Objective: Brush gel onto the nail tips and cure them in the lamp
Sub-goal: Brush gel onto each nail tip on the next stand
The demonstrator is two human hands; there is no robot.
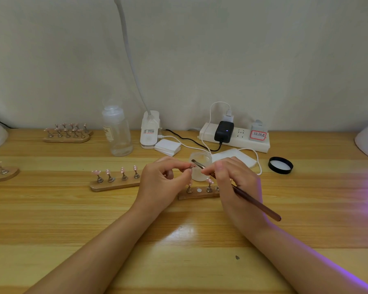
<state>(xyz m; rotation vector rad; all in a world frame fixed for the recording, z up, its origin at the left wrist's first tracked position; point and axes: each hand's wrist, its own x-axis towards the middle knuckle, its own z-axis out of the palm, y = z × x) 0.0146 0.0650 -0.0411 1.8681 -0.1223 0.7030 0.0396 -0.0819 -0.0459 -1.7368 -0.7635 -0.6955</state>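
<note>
The left hand point(164, 179) pinched a nail tip point(192, 165) in a closed grip; the right hand point(234, 177) gripped the brush point(255, 201), bristles touching that tip, above the counter point(179, 251).

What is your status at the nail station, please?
Left hand pinches a nail tip. Right hand holds brush, bristles at the tip. Gel jar open behind. Nothing in the way.

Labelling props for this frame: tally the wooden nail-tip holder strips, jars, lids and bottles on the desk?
Wooden nail-tip holder strips: 4
Frosted round gel jar: 1
Black round lid: 1
Clear plastic bottle: 1
Total: 7
</note>
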